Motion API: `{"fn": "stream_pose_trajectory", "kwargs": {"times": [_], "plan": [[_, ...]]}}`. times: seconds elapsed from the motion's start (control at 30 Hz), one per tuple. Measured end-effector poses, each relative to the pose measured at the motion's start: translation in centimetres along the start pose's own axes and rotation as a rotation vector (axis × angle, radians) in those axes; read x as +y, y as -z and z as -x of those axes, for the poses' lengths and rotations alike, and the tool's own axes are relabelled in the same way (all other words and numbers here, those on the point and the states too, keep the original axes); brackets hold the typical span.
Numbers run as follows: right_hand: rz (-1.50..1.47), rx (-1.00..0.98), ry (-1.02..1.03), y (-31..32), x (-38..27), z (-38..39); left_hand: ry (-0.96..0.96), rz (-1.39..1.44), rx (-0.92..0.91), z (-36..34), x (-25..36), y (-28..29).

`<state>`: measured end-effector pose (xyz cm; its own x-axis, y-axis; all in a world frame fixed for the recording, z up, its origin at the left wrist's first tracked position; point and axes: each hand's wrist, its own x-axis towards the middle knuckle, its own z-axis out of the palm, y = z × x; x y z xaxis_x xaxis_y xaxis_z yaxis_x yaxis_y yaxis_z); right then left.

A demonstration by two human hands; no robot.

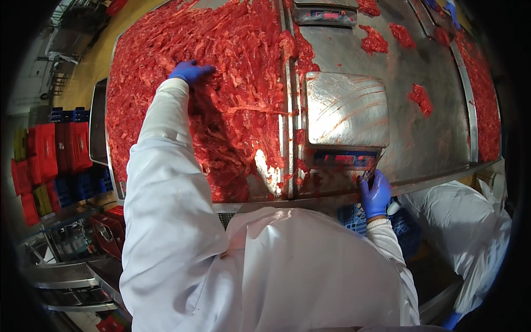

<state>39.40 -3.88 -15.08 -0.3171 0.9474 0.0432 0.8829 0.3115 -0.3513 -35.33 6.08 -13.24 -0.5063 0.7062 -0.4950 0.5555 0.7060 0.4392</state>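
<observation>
1. Nearest is the wearer's smooth, softly creased white clothing (310, 265), its long sleeves ending at thin blue gloves.
2. The right hand (376, 195) is at the front rim of the metal tabletop (404, 130), fingers bent; I cannot tell whether it grips anything. A blue lattice-sided crate (354, 219) shows below.
3. Just beyond it sits a scale (347, 108), its square, rounded-corner steel plate shiny and streaked red, with a lit red display in front.
4. Left of a straight raised metal divider (289, 127), raw meat (243, 61) fills most of a shallow, metal-edged section. It is wet, glossy and stringy, deep red with paler pink strands; bare metal glints near the front.
5. The left hand (191, 72) reaches into this meat, thumb extended; its fingers are partly hidden, so I cannot tell whether they close on any.
6. Right of the scale, a loose ragged lump (421, 99) lies on smeared steel.
7. Farther off are a second scale (325, 15) and, leftward, stacked red crates (44, 146), contents unclear.
</observation>
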Motion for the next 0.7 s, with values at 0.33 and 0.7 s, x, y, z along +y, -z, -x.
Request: {"fn": "stream_pose_trajectory", "kwargs": {"times": [0.33,0.7], "plan": [[-0.075,0.105,-0.021,1.0,-1.8,-0.4,-0.211,-0.220,-0.422,19.1,8.4,-12.1],[-0.174,0.189,-0.012,-0.9,-0.5,1.2,-0.804,-0.085,-0.128,31.0,11.7,-12.5]]}}
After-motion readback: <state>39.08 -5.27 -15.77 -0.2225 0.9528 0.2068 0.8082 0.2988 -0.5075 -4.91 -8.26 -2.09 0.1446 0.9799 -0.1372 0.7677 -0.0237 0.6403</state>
